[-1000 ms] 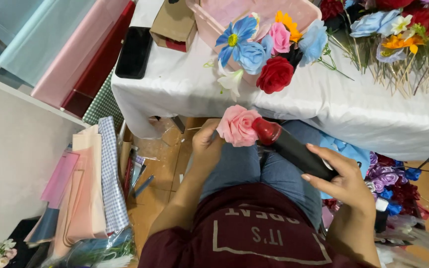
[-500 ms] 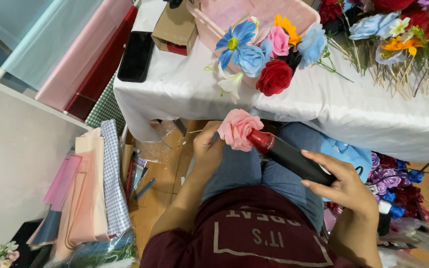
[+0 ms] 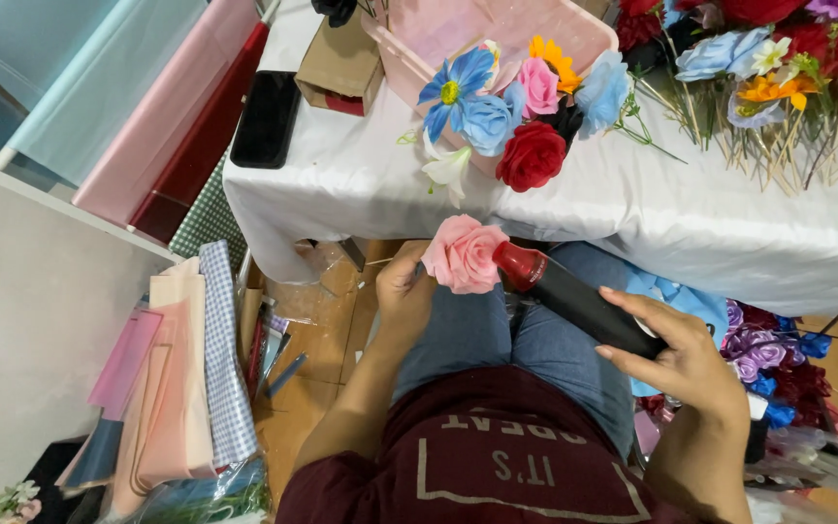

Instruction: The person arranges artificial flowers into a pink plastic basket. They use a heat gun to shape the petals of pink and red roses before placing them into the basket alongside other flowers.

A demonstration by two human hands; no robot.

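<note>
A person sits at a white-clothed table (image 3: 361,184), left hand (image 3: 402,289) holding a pink rose (image 3: 464,254) over the lap. The right hand (image 3: 686,361) grips a black tool with a red tip (image 3: 563,294), the tip touching the rose. Far on the table lie mixed flowers (image 3: 521,107) beside a pink tray (image 3: 458,29)

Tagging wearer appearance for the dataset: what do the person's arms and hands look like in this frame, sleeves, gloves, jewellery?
Both arms are bare from the upper arm down. The left hand and right hand wear no gloves, and no rings, watch or bracelet show. Short sleeves of a dark maroon T-shirt with pale block lettering and a line frame on the chest cover only the shoulders. Blue jeans below.
</note>
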